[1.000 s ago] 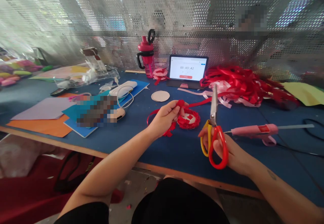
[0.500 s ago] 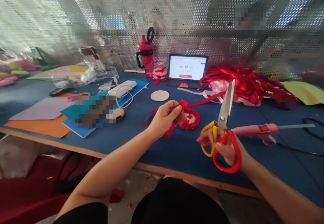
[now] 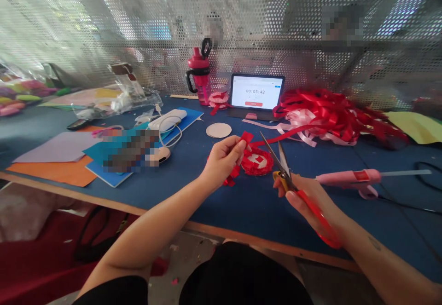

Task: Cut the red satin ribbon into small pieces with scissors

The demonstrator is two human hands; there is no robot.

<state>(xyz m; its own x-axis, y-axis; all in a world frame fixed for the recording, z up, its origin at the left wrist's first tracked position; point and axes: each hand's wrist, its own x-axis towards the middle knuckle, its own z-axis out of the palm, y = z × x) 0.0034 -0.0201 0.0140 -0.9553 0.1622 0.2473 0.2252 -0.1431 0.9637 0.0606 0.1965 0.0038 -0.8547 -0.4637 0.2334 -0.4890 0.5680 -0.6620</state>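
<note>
Blue table [image 3: 241, 208]; left hand [image 3: 223, 161] pinched red ribbon [image 3: 246, 136], light, limp, best held near end; right hand [image 3: 308, 202] gripped scissors [image 3: 285, 172], blades apart.

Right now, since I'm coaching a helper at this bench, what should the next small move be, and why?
Probably close the scissors on the red ribbon: they stand open and appear to straddle it, gripped by the right hand, while the left hand holds the ribbon beside the red rosette.
</note>
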